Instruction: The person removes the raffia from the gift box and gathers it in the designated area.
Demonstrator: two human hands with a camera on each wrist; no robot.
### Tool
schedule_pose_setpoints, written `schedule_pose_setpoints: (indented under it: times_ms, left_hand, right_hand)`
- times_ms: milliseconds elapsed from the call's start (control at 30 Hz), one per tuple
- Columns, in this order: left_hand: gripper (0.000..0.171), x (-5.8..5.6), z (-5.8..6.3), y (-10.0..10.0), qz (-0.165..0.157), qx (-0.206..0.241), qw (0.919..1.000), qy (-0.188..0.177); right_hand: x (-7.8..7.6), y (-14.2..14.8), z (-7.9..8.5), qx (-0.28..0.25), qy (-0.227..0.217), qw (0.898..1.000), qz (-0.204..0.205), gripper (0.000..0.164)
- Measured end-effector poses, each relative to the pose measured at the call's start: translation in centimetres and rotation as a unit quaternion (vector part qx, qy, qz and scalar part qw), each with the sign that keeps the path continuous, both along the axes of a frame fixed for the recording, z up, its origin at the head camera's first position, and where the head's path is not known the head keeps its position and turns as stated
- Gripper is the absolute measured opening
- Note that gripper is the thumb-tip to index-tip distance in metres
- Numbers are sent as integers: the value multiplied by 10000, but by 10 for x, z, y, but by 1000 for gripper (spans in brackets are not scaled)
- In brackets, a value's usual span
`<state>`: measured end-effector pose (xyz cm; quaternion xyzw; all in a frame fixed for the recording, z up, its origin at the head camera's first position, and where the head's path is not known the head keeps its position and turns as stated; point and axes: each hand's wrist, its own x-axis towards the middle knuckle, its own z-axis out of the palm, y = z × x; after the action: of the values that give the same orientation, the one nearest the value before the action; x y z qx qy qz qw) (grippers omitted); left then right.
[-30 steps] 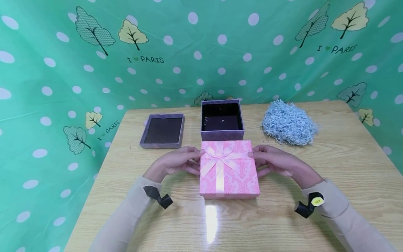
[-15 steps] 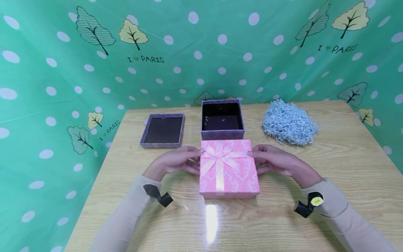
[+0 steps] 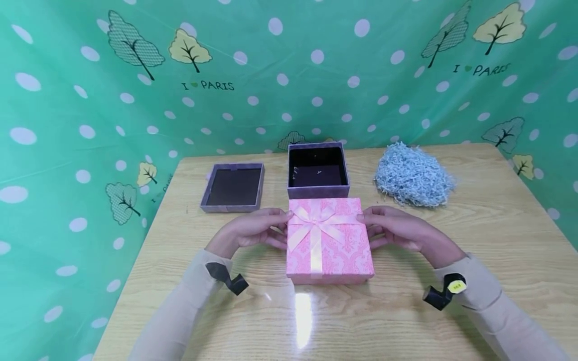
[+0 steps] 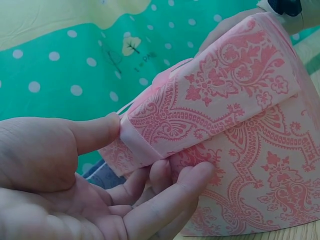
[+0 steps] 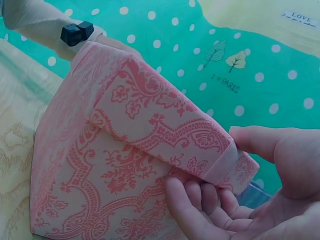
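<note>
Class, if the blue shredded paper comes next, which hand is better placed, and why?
Probably the right hand: it is nearer the blue shredded paper than the left hand is, though both hold the pink box.

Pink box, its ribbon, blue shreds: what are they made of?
Pink box: likely paper-covered cardboard, mostly matte; flat stiff walls, printed floral pattern, crisp edges.
Ribbon: probably satin fabric; smooth, pale sheen, soft bow loops.
Blue shreds: probably crinkled paper, fairly matte; thin, kinked strips in a loose heap. Plastic can't be ruled out.
</note>
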<state>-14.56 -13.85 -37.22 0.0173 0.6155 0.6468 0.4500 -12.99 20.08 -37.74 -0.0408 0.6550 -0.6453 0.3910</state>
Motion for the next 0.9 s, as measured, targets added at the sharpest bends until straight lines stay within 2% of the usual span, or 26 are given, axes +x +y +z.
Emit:
schedule_pose_setpoints:
  times_ms: [367, 733, 900]
  left_hand:
    - [27, 0, 2, 1, -102, -15, 9999, 60]
    - [27, -1, 7, 1, -182, -229, 9987, 407]
    - [28, 0, 13, 2, -138, -329, 9973, 634]
  right_hand:
    - [1, 1, 5, 50, 168, 9998, -67, 44]
    - [4, 2, 11, -14, 254, 9996, -122, 41]
    - [6, 2, 17, -112, 363, 9992, -133, 42]
